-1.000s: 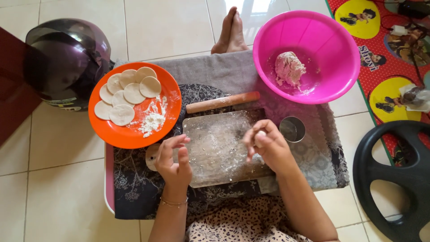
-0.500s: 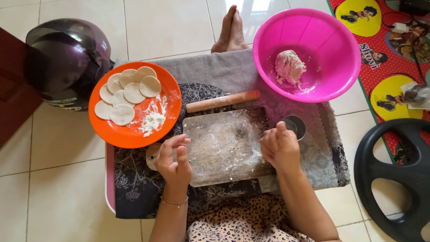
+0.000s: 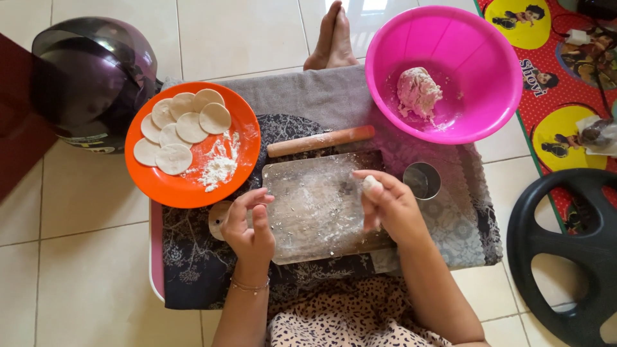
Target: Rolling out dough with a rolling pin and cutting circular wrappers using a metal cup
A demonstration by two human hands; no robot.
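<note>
My right hand [image 3: 387, 205] hovers over the right side of a floured wooden board [image 3: 315, 205], fingers pinched on a small white piece of dough [image 3: 370, 182]. My left hand [image 3: 247, 225] rests at the board's left edge with fingers curled loosely, next to a flat dough disc [image 3: 218, 217] lying on the patterned cloth. A wooden rolling pin [image 3: 320, 141] lies just beyond the board. An orange plate [image 3: 238, 128] at the left holds several round dough discs [image 3: 183, 128] and a pile of flour [image 3: 217, 171]. A pink bowl [image 3: 495, 71] at the upper right holds a lump of dough [image 3: 418, 92].
A small metal cup [image 3: 422, 180] stands right of the board. A dark helmet [image 3: 90, 77] sits at the far left on the tiled floor. A black steering wheel [image 3: 565, 250] lies at the right, on a red printed mat [image 3: 553, 77]. Bare feet [image 3: 331, 35] show at the top.
My right hand went right toward the metal cup, then came back over the board and lifted with a small dough piece in its fingers. My left hand stayed at the board's left edge.
</note>
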